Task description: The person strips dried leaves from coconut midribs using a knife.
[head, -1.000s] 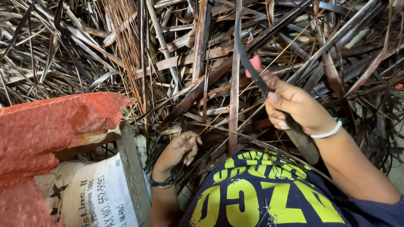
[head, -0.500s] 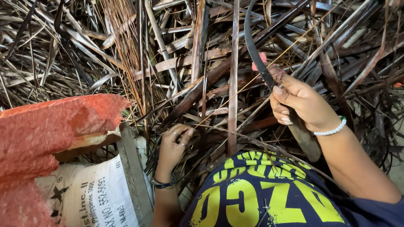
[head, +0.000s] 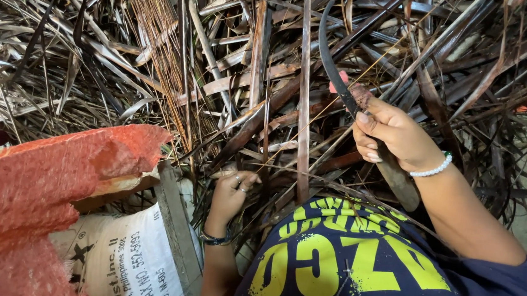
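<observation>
Right hand is closing in a tight grip around the handle of a curved dark sickle, blade arcing up and left over the leaf pile; left hand is pinching a few thin dry strips low down, just in front of the torso, fingers curled shut on them. Risks, as judged — the blade is sitting among crossed stalks, so a pull could be snagging on a stiff midrib and jerking toward the left hand, which is lying below and well within the blade's likely sweep; the dry leaves are looking sharp-edged and could be cutting bare fingers; loose strips could be slipping from the pinch. Materials: leaves are long, flat, brittle-looking, grey-brown to near black, some folded lengthwise, some fine and straw-like at upper left. Blade is thin, narrow, matte dark metal; handle is worn wood, flattened at its end. A red mesh sack — coarse and crumpled — is lying at left over a white woven bag, a grey plank standing beside them.
</observation>
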